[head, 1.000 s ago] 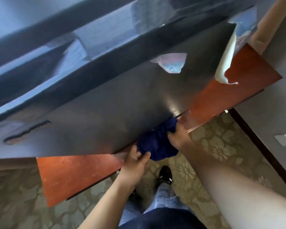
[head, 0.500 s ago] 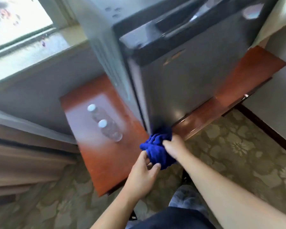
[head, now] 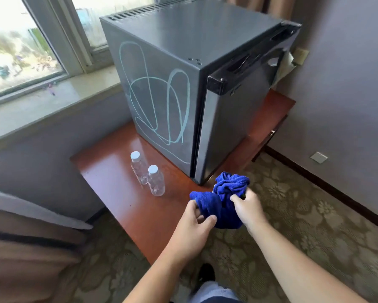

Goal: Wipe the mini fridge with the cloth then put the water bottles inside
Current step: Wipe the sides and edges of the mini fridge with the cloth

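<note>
A dark grey mini fridge (head: 205, 51) stands on a red-brown wooden table (head: 109, 171), its door shut. Pale looping scribbles (head: 159, 101) cover its left side. Two clear water bottles (head: 155, 182) with white caps stand upright on the table just left of the fridge. A bunched blue cloth (head: 225, 197) hangs in the air near the fridge's front lower corner, off the fridge. My left hand (head: 194, 224) grips its lower left part and my right hand (head: 247, 206) grips its right side.
A window and stone sill (head: 52, 95) run along the left behind the table. Patterned carpet (head: 314, 215) lies to the right and below. A curtain (head: 20, 248) hangs at lower left. My shoe and jeans (head: 205, 278) show at the bottom.
The view has pulled back from the fridge door, and the fridge's side and the bottles have come into sight. The cloth has left the door's lower edge; both hands hold it in the air.
</note>
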